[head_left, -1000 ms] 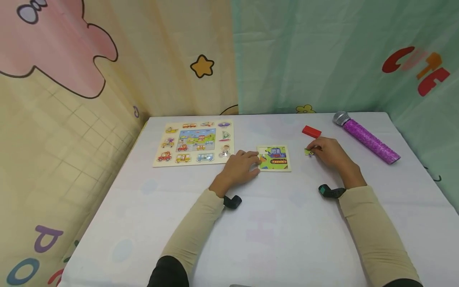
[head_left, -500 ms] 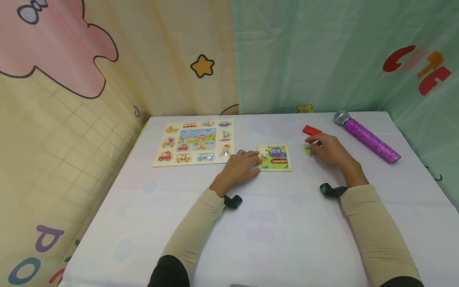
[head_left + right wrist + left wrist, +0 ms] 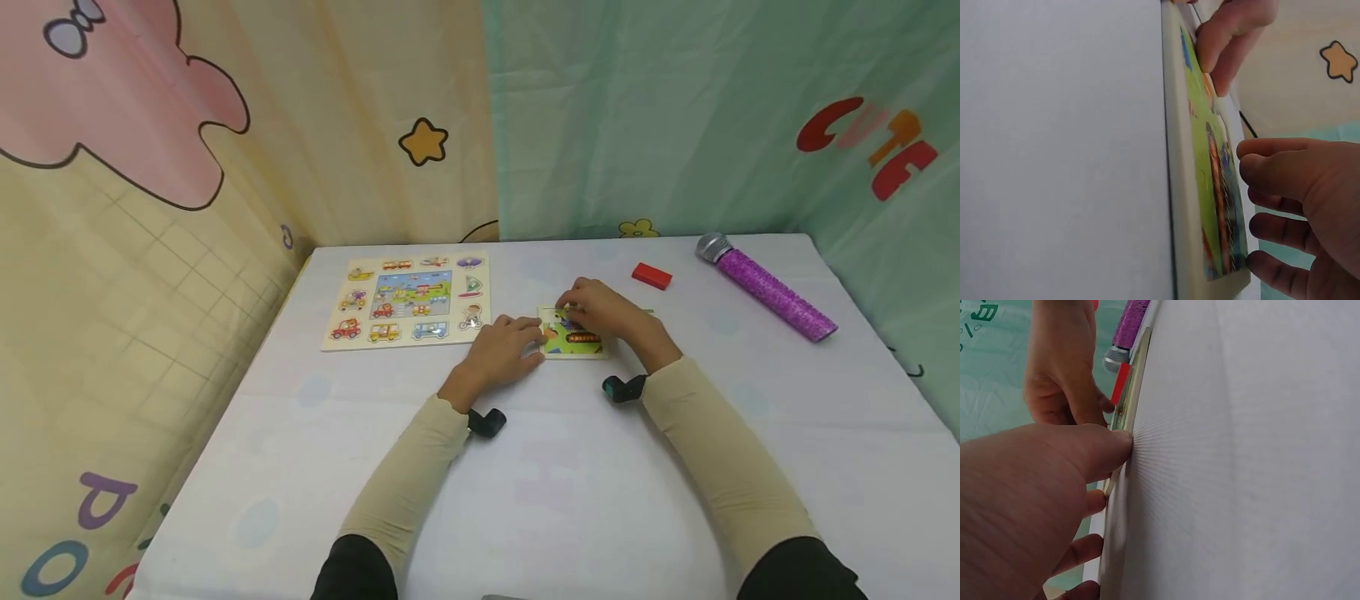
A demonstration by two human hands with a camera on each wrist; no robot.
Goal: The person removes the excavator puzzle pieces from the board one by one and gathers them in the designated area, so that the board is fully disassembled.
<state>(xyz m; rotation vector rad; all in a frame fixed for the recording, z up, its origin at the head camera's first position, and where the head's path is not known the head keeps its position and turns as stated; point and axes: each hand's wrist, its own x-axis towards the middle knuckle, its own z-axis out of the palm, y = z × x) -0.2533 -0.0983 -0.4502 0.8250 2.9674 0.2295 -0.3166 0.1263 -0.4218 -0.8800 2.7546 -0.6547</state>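
Note:
A small square jigsaw puzzle (image 3: 573, 351) lies flat on the table, its picture a blue and orange digger on green. My left hand (image 3: 501, 350) holds its left side, with the thumb at the near left corner and fingertips on the picture's edge. Above the far part of the puzzle is my right hand (image 3: 603, 310), its fingers loosely bent. In the right wrist view nothing shows between the right thumb and fingers (image 3: 1279, 231). A green puzzle piece (image 3: 649, 311) lies on the table, mostly hidden behind the right hand.
At the left is a larger board (image 3: 405, 333) with vehicle pictures. A red block (image 3: 652, 276) lies beyond the right hand. A purple glittery microphone (image 3: 776, 296) rests near the table's right edge. Curtains stand behind the table.
My right hand has let go of the loose green piece and moved left, over the square puzzle. The left hand keeps its place on the puzzle's left side.

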